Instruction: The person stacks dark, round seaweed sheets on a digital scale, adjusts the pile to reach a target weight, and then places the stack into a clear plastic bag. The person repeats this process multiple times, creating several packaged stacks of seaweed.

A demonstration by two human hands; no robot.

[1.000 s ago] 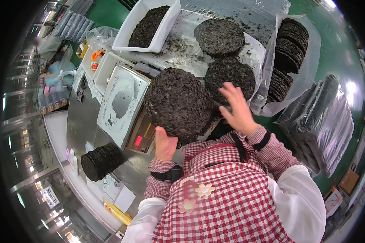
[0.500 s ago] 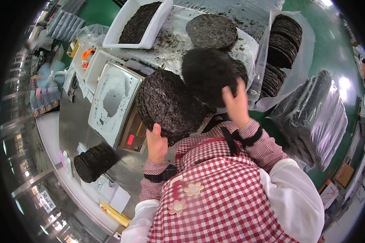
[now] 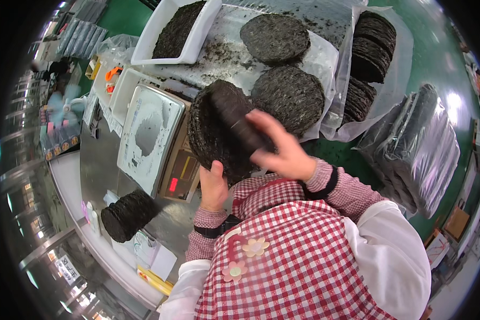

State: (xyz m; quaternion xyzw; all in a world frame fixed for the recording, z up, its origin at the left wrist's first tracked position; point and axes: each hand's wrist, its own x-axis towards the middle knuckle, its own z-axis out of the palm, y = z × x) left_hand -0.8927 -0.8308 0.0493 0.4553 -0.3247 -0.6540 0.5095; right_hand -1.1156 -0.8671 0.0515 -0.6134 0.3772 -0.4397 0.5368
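Note:
My left hand [image 3: 214, 186] is closed on the lower edge of a thick stack of round, dark dried seaweed discs [image 3: 201, 125], with its thumb up the near side. The stack stands tilted on edge in front of my apron. My right hand [image 3: 285, 152] grips another dark seaweed disc [image 3: 234, 114] by its right side, thumb below and fingers above. Motion blurs that disc, which leans against the stack's face; whether they touch fully I cannot tell. Beyond my right hand, two flat seaweed rounds [image 3: 289, 98] [image 3: 274, 38] lie on a pale sheet.
A scale with a white-dusted metal pan [image 3: 162, 125] stands left of the stack. A white tub [image 3: 210, 32] of dark flakes is behind it. More seaweed discs [image 3: 127, 214] lie on their side at left. At right are a clear bag [image 3: 397, 69] of discs and a plastic-wrapped bundle [image 3: 416, 154].
My right hand has moved left with its seaweed disc, from above the pale sheet to the stack, turning it more on edge. The nearer flat round is now uncovered. My left hand still holds the stack.

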